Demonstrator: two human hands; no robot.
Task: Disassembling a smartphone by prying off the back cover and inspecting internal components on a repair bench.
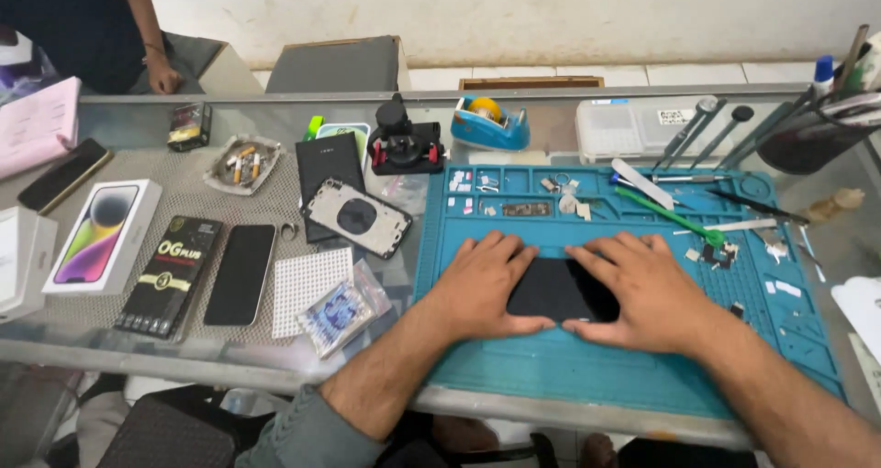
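Observation:
A black phone [553, 290] lies flat on the teal repair mat [587, 367] in front of me. My left hand [485, 283] rests on its left end, fingers spread over the edge and thumb along the near side. My right hand [642, 289] covers its right end the same way. Both hands press on the phone from either side; only its dark middle shows between them.
On the mat's far side lie a green pry tool [674, 217], tweezers [748, 204] and small parts. To the left sit a phone back housing [357, 217], a black phone [240, 273], a phone box [103, 236], a tape dispenser [489, 124] and an ashtray [242, 164]. Another person stands at far left.

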